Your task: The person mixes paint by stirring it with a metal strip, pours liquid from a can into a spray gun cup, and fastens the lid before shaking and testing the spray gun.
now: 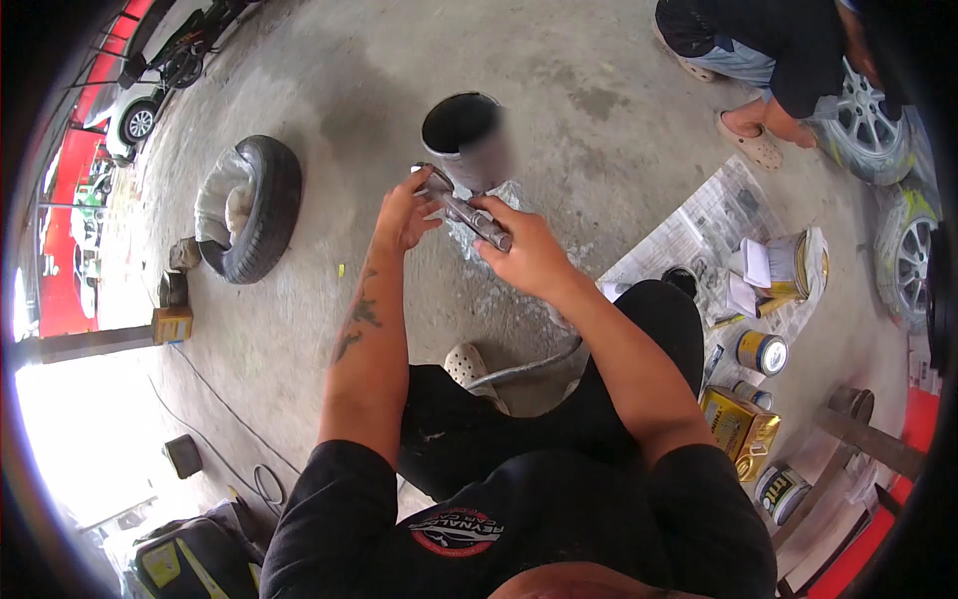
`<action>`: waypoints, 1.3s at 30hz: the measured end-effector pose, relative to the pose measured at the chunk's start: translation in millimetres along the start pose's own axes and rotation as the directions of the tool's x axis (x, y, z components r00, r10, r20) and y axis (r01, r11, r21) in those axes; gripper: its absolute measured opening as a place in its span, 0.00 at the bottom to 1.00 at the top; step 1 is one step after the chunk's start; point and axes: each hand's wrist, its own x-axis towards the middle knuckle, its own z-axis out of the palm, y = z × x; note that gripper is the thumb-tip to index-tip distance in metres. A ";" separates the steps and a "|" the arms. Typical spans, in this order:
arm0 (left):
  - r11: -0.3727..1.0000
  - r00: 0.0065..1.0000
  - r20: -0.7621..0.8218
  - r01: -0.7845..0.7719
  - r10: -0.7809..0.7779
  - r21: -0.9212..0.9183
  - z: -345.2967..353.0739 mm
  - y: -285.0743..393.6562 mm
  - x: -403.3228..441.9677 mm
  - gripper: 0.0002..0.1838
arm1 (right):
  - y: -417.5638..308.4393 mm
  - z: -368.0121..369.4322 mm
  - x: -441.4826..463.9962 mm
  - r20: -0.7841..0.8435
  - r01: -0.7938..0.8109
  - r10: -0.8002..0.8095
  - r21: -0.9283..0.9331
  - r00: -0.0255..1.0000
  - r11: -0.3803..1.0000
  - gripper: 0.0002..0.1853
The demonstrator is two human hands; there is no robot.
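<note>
In front of me I hold a metal spray gun (467,213), slanting from upper left to lower right. My right hand (527,252) wraps round its lower right part, thumb along the top. At the dark upper end, my left hand (401,215) grips with thumb and fingertips, its lower fingers curled loosely. Just beyond the gun stands a dark open bucket (461,125) on a paint-spattered patch of floor; its right side is blurred. A grey hose (529,369) passes between my legs toward my right forearm, and its joint with the gun is hidden.
A tyre (269,210) lies to the left. On the right, newspaper (689,230) carries paint cans (788,265), with a gold tin (740,424) nearby. Another person (778,60) crouches by a wheel (866,120) at upper right. A cable (225,404) crosses the left floor.
</note>
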 end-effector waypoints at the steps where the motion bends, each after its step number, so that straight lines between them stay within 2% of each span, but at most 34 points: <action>1: 1.000 1.000 0.023 0.005 -0.005 -0.006 0.2 0.8 -2.8 0.37 | 2.9 1.1 -0.3 -0.013 0.000 0.000 -0.010 1.000 1.000 0.27; 3: 0.999 1.000 0.000 -0.025 0.025 0.040 2.5 1.1 -8.1 0.38 | 5.8 1.2 -1.2 -0.038 -0.001 0.000 -0.031 0.999 1.000 0.27; 6: 0.993 0.998 -0.017 -0.057 0.059 0.099 4.0 1.7 -13.4 0.40 | 3.5 -6.6 5.1 -0.030 -0.053 0.055 0.065 0.998 0.997 0.28; 9: 0.988 0.996 -0.019 -0.089 0.092 0.123 7.4 3.4 -21.8 0.40 | -2.9 -7.8 10.7 -0.118 0.062 -0.046 0.132 0.992 0.989 0.25; 13: 0.973 0.985 0.001 -0.172 0.174 0.154 3.2 0.1 -23.1 0.41 | 1.5 -8.8 8.9 -0.121 0.073 -0.065 0.060 0.990 0.996 0.25; 15: 0.931 0.968 -0.015 -0.236 0.250 0.278 4.1 -0.6 -23.9 0.41 | 5.5 -9.2 8.0 -0.117 0.040 -0.037 0.021 0.992 0.999 0.25; 17: 0.841 0.931 -0.016 -0.322 0.365 0.435 4.8 -2.9 -21.3 0.42 | 3.5 -12.0 9.3 -0.096 -0.012 0.017 0.051 0.995 0.999 0.26; 19: 0.676 0.860 0.016 -0.411 0.509 0.612 5.9 -7.2 -15.4 0.42 | -1.6 -14.9 10.8 -0.088 -0.034 0.041 0.082 0.995 0.996 0.27; 21: 0.601 0.825 0.050 -0.450 0.563 0.661 11.2 -8.2 -19.2 0.42 | -6.7 -15.7 12.6 -0.095 -0.023 0.035 0.116 0.995 0.993 0.27; 27: 0.320 0.716 0.138 -0.465 0.685 0.825 8.0 -14.7 -7.4 0.44 | -1.3 -13.6 3.2 -0.019 -0.097 0.097 -0.013 0.995 0.995 0.27; 31: 0.170 0.682 0.244 -0.480 0.690 0.861 17.4 -16.1 -21.6 0.43 | 1.6 -10.5 6.5 -0.080 -0.006 0.006 0.005 0.997 1.000 0.26; 34: 0.140 0.702 0.255 -0.452 0.665 0.881 23.2 -12.7 -28.1 0.42 | -1.0 -7.2 9.6 -0.110 0.065 -0.066 -0.006 0.992 0.998 0.25; 37: 0.088 0.673 0.268 -0.444 0.689 0.891 20.9 -12.2 -24.0 0.40 | 12.0 2.7 5.5 -0.125 0.142 -0.152 -0.089 0.980 0.986 0.25; 39: 0.094 0.622 0.295 -0.514 0.725 0.852 13.2 -13.5 -16.6 0.39 | 24.6 8.0 -0.5 -0.096 0.153 -0.170 -0.168 0.981 0.974 0.26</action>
